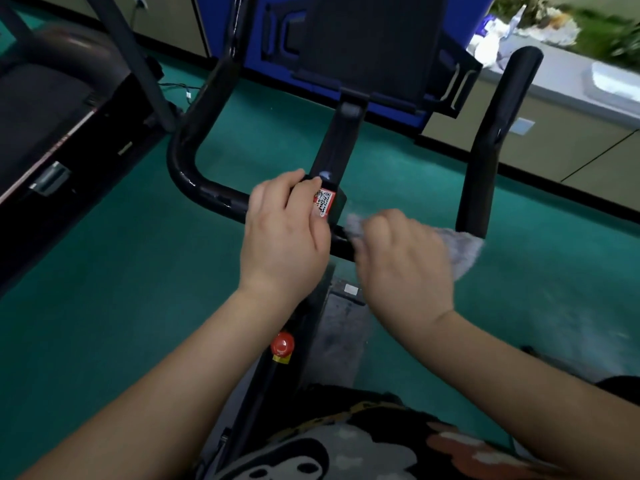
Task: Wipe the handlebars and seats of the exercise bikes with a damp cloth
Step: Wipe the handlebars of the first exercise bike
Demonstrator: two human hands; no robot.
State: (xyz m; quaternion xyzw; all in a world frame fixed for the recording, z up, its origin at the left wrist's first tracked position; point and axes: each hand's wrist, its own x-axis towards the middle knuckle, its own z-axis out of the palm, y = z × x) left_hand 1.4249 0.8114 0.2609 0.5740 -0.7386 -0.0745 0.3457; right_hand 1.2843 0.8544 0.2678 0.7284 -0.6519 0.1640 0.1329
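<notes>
Head view: left hand steadies the black tubular handlebar; right hand clutches a grey damp cloth, wiping the crossbar. Next, probably the right upright.

We see the left hand on the handlebar at the stem, the right hand just right of it with the cloth on the bar, a knob below, a treadmill far left, a counter behind right.
</notes>
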